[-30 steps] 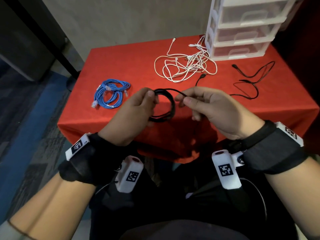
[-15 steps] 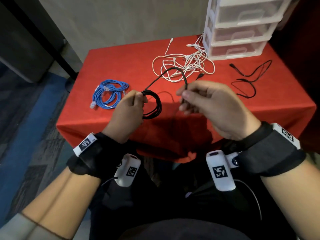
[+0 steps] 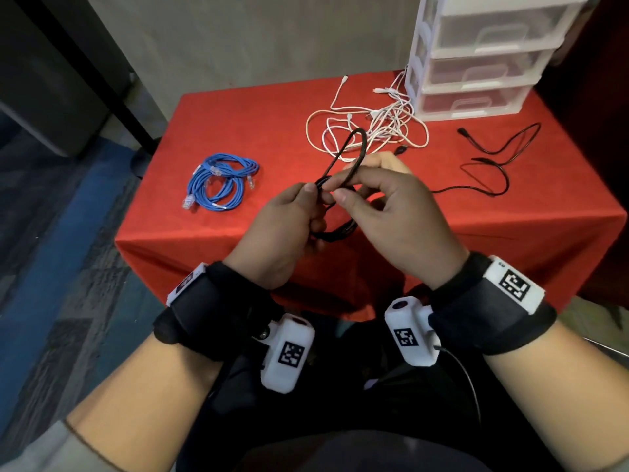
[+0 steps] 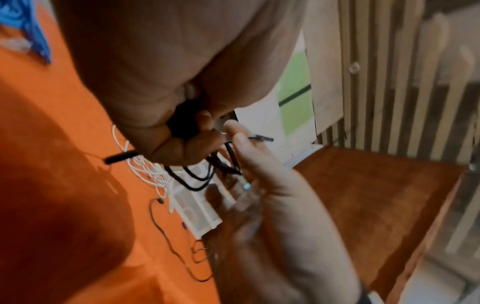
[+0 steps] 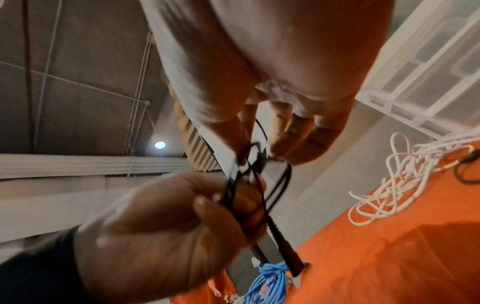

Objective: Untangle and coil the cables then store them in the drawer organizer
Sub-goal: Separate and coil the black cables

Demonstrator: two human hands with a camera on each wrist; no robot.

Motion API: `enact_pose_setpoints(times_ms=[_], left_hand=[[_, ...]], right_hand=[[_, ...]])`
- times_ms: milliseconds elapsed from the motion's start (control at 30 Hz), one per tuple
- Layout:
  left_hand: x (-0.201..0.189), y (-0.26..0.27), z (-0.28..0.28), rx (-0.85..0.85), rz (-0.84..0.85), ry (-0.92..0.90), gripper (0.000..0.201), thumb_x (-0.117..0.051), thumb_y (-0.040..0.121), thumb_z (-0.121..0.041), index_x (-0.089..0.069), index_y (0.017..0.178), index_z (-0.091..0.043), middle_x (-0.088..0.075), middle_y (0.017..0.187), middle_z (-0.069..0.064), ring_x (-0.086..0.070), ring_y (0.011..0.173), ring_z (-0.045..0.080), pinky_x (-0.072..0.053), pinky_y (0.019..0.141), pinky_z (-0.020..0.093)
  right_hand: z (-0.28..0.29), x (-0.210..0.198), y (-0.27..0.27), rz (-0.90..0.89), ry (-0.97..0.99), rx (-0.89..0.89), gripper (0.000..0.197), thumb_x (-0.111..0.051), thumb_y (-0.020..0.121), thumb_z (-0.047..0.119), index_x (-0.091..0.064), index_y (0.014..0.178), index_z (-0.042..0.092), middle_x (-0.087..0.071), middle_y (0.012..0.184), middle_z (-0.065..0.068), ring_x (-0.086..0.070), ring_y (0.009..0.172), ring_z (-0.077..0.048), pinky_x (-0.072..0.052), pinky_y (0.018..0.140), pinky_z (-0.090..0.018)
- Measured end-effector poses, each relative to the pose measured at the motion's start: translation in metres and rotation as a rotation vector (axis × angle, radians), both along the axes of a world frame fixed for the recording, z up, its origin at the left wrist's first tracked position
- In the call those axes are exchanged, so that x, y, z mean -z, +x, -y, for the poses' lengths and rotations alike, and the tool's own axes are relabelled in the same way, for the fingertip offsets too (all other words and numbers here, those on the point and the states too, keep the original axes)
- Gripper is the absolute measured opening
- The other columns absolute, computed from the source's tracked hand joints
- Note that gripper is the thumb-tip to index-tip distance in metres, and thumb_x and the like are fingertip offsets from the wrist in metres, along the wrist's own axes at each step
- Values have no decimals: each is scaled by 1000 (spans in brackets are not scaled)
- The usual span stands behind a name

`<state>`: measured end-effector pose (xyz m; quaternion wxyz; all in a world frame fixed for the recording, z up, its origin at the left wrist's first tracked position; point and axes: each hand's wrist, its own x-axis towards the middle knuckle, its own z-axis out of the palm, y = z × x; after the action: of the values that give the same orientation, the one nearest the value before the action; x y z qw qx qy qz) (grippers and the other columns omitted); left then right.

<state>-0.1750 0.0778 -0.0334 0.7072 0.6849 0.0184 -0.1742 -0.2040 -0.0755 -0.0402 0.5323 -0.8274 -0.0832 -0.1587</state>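
My left hand [image 3: 299, 212] grips a small coil of black cable [image 3: 335, 229] above the front of the red table [image 3: 272, 114]. My right hand [image 3: 367, 192] pinches a loop of the same black cable [image 3: 354, 144] and holds it against the coil. In the right wrist view the left hand [image 5: 182, 216] clamps the black cable [image 5: 249, 185], whose plug end hangs down. The left wrist view shows the black cable [image 4: 197, 181] hanging from the left hand's fingers [image 4: 182, 148]. A clear drawer organizer [image 3: 476, 59] with its drawers closed stands at the back right.
A coiled blue network cable [image 3: 221, 182] lies at the table's left. A tangle of white cables [image 3: 374, 124] lies beside the organizer. Another loose black cable [image 3: 490, 165] lies at the right. Carpeted floor lies to the left of the table.
My right hand has brought a new loop of black cable in to the coil. The two hands, apart before, now meet over the table's front.
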Motion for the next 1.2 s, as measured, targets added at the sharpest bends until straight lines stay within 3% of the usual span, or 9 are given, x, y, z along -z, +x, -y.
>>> enact_pose_setpoints(times_ms=[100,200,333,467,600,700,867,1033,1200], left_hand=[[-12,-5,1,56,-128,-177,31,-36,110,-25,-57,89,-15,-35,63,-7,-35,52,6,-35,44,19],[-17,-7,-2,87,-206,-262,29,-38,109,-27,-56,89,-15,-33,65,-6,-32,52,5,-32,43,17],[-18,-9,-5,116,-277,-327,27,-40,108,-28,-55,88,-16,-31,67,-7,-30,51,3,-29,42,16],[-19,-10,-9,140,-349,-401,27,-40,107,-28,-56,89,-16,-26,70,-8,-29,51,4,-28,42,13],[-22,-6,-15,144,-407,-475,25,-39,107,-27,-53,90,-16,-26,70,-9,-29,51,4,-29,41,12],[-26,-5,-18,178,-437,-510,23,-40,105,-27,-53,91,-16,-27,70,-10,-29,51,4,-28,41,12],[-27,-9,-17,232,-472,-536,22,-41,104,-27,-54,90,-16,-29,70,-10,-29,52,4,-29,42,12],[-24,-9,-18,215,-473,-535,22,-41,105,-27,-53,91,-15,-29,70,-9,-29,52,4,-31,40,13],[-24,-8,-18,202,-470,-506,22,-41,106,-27,-53,91,-15,-30,70,-9,-29,52,4,-30,42,13]], right_hand=[[0,2,2,-22,60,17,33,-65,95,13,-69,123,31,-69,104,13,-57,73,-19,-50,72,-30],[8,2,4,-86,199,-114,46,-63,98,14,-55,139,34,-74,103,0,-59,83,-41,-51,76,-45],[16,0,4,-237,361,-203,43,-67,98,22,-49,137,23,-63,94,-7,-53,76,-22,-47,64,-30],[15,2,1,-306,597,-299,37,-72,90,41,-49,110,20,-58,99,-17,-55,81,-26,-40,79,-47],[18,3,-4,-382,729,-457,27,-48,93,14,-47,120,13,-63,114,-17,-61,94,-34,-46,84,-47],[16,5,-3,-327,681,-463,31,-46,93,0,-49,122,11,-71,114,-8,-67,96,-27,-52,83,-39],[9,9,1,-141,344,-331,29,-70,92,3,-59,110,22,-71,102,14,-66,99,-9,-52,93,-31],[12,16,-2,-142,267,-304,30,-74,87,1,-62,106,20,-72,99,-10,-65,90,-19,-57,79,-31],[9,14,-6,-114,262,-239,33,-73,89,-3,-62,105,24,-67,94,-5,-61,81,-20,-55,49,-36]])
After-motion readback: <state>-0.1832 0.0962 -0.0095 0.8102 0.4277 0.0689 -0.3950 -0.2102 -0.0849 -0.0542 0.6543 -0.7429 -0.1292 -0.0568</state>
